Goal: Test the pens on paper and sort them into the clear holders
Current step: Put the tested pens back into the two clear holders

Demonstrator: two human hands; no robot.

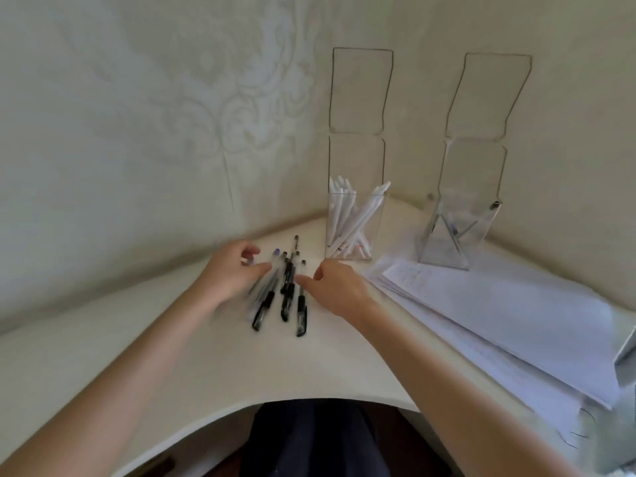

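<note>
Pens [280, 287] in loose bunch on counter [172, 356], just in front-left of the white-pen holder [351, 225]. L hand [230, 273] fingers spread over bunch, touching it; R hand [335, 287] fingers loosely curled, thumb at bunch's edge, gripping nothing. Second holder [451, 232] and paper stack [499, 315] sit right of that holder.
</note>
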